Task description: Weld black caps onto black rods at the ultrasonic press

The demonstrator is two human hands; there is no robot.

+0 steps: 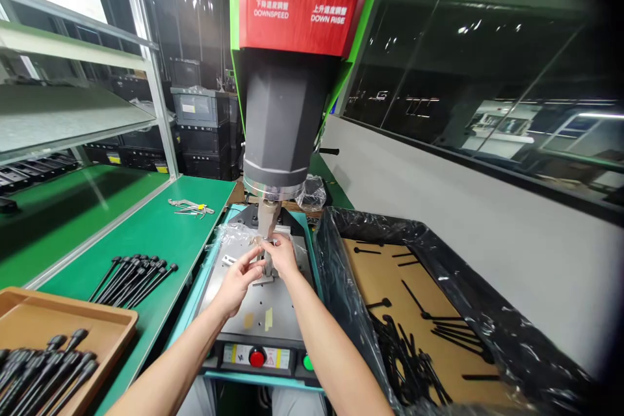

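At the centre of the frame, a small grey metal fixture (268,268) is flanked by both bare hands, beneath the tapered grey metal tip (268,218) of a red, green and black press (292,26). The left hand (240,278) is held half-curled at the fixture's left, its fingers narrowly spaced; the right hand (283,255) is bent over the fixture's upper part. Whether anything is gripped by either hand cannot be told. Slim black round-headed rods (134,279) are laid on a green tabletop (160,234) at left; more are contained in an orange-brown tray (73,315) at lower left and a black-film-lined box (341,260) at lower right.
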